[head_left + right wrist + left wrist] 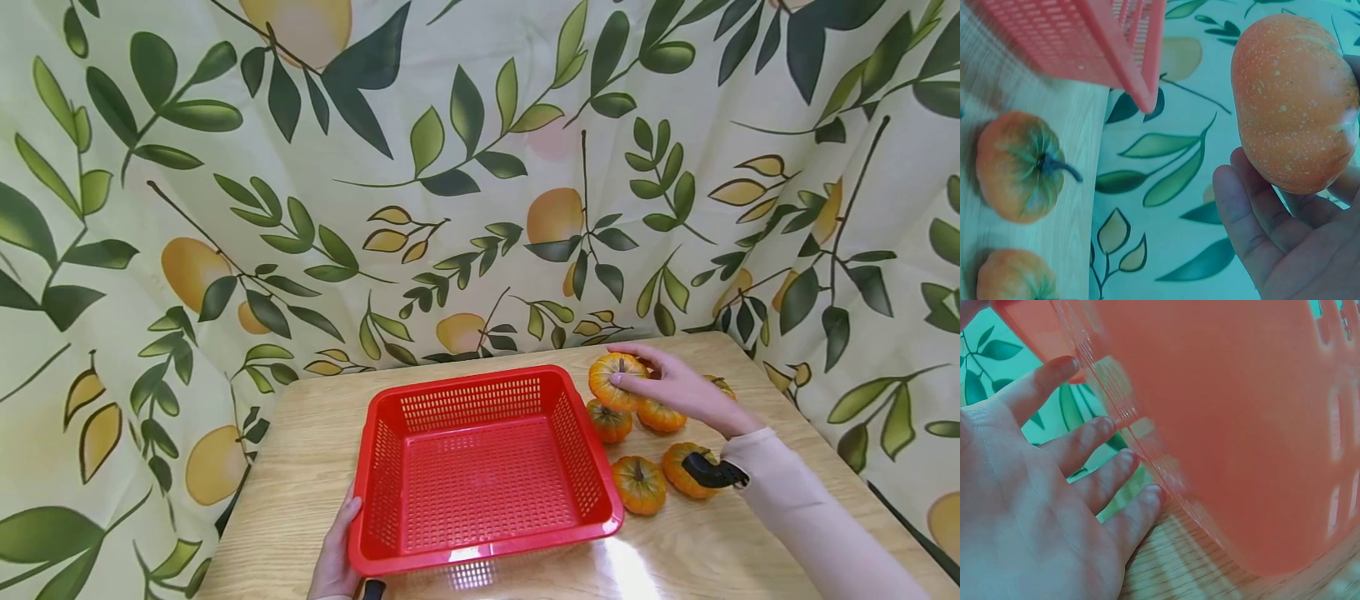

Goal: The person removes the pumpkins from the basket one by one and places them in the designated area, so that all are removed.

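A small orange pumpkin (617, 382) with a short stem is held by my right hand (675, 385), above the table and just right of the basket's far right corner. In the right wrist view, the held pumpkin (1294, 103) shows its smooth speckled side, with fingers below it. The red plastic basket (480, 552) has slotted walls and a bare mesh floor. My left hand (336, 542) grips its left rim, the thumb over the edge. From the left wrist, spread fingers (1094, 434) touch the outer side of the basket (1222, 425).
Several more pumpkins sit on the wooden table right of the basket, among them a near one (639, 487), one by the wrist (678, 468) and one beside the basket wall (609, 423). A leaf-and-fruit printed cloth (480, 208) hangs behind the table (300, 442).
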Demonstrator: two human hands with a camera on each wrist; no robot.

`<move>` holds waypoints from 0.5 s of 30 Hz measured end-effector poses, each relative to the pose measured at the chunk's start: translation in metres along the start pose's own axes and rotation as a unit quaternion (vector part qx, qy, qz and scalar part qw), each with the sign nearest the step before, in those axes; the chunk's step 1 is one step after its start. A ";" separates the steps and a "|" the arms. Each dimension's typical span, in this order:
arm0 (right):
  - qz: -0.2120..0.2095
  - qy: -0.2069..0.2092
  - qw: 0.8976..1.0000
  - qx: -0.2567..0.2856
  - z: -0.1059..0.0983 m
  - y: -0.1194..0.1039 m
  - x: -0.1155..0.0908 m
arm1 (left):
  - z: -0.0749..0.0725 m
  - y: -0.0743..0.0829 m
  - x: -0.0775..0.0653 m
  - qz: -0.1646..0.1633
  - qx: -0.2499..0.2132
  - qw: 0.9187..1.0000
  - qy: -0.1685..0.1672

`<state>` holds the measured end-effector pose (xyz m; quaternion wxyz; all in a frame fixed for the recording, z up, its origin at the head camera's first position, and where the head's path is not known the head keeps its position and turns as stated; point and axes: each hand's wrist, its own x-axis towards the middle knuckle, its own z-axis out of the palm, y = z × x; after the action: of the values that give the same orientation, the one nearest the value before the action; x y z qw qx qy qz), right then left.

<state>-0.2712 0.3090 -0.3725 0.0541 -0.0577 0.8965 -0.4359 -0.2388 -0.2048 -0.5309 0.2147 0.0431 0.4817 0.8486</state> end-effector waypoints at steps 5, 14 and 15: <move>-0.003 0.019 1.000 -0.011 -0.007 0.008 -0.007 | -0.001 0.000 0.000 0.001 -0.005 1.000 -0.010; 0.004 0.056 0.998 -0.020 -0.022 0.016 -0.021 | 0.005 0.006 0.000 -0.049 0.012 0.998 0.049; 0.006 0.058 0.998 -0.015 -0.024 0.018 -0.023 | 0.005 0.007 0.000 -0.054 0.012 0.997 0.053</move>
<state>-0.2527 0.3421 -0.3704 0.0040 -0.0274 0.9051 -0.4243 -0.2398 -0.2031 -0.5226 0.2339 -0.0249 0.5042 0.8309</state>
